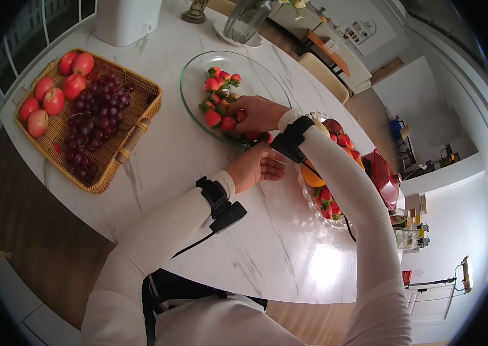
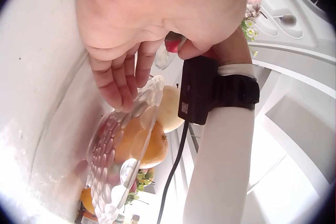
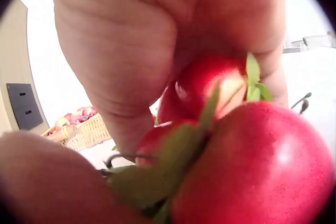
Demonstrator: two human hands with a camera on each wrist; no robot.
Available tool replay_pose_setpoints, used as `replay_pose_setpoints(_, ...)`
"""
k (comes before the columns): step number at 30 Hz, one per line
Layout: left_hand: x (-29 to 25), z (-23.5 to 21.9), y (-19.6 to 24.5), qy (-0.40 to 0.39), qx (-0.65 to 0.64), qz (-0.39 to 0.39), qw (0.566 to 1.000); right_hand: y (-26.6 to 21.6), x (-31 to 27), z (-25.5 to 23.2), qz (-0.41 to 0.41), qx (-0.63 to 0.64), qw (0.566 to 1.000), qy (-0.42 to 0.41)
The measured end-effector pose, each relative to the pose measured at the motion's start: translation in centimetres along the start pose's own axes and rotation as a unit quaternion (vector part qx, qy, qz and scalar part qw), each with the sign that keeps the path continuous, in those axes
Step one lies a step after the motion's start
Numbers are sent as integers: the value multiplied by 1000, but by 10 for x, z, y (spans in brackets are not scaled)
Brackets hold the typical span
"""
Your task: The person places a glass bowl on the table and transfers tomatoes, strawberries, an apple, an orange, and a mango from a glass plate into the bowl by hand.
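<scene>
A round glass plate (image 1: 185,95) bears red strawberries (image 1: 213,119) with green leaves. Over its near right part, my right hand (image 1: 258,113) reaches down and curls its thumb and fingers around a strawberry (image 3: 184,88). Just below it, at the plate's near edge, my left hand (image 1: 255,168) holds a strawberry (image 2: 172,44) between thumb and forefinger, its other fingers loosely bent. In the right wrist view a large strawberry (image 3: 262,166) fills the lower right, beside a finger at the lower left. The right fingertips are partly hidden by fruit.
A wicker basket (image 1: 154,92) with red apples (image 1: 54,101) and dark grapes (image 1: 97,118) stands at the left. Right of my hands, under the right forearm, is a scalloped glass bowl (image 2: 100,155) with oranges (image 2: 152,150) and strawberries. A red lidded pot (image 1: 380,179) and a glass vase (image 1: 247,23) stand farther off.
</scene>
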State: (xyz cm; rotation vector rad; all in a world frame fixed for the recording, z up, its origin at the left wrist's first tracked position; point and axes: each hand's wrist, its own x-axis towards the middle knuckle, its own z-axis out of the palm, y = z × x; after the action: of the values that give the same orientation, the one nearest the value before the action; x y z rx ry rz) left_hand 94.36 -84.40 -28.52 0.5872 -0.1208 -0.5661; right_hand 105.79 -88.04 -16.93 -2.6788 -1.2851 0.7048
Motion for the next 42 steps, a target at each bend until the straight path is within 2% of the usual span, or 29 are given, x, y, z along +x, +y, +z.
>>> replay_pose_setpoints(2,0,-1,0,0,-1,0,1000,-5,-3,-3,0,-2,1000,-6)
replay_pose_setpoints(5,-2,0,0,-3,-7,0,1000,-11,-11,-12,40,-12,998,-46)
replay_pose_setpoints(7,-2,1,1,5,-10,-5,1000,-11,-16,-18,65,-18,993,-94)
replay_pose_setpoints(10,-2,3,2,15,-13,-10,1000,-16,-30,-24,67,-11,992,-111)
replay_pose_setpoints(17,-3,3,3,11,-9,-5,1000,-5,-34,-10,64,4,994,-90)
replay_pose_setpoints(22,-4,5,2,23,-16,3,1000,-4,-38,-1,59,63,996,-20)
replay_pose_setpoints(23,-3,4,2,23,-16,3,1000,0,-37,3,59,63,996,-20)
replay_pose_setpoints(25,-2,3,2,21,-22,-3,1000,7,-34,11,17,9,999,49)
replay_pose_setpoints(28,-2,4,2,25,-26,-4,999,9,-34,15,20,8,996,84)
replay_pose_setpoints(32,-4,5,4,21,-17,-7,1000,4,-36,-2,27,-8,996,87)
replay_pose_setpoints(42,-5,5,3,13,-4,-4,1000,8,-64,-54,59,49,971,226)
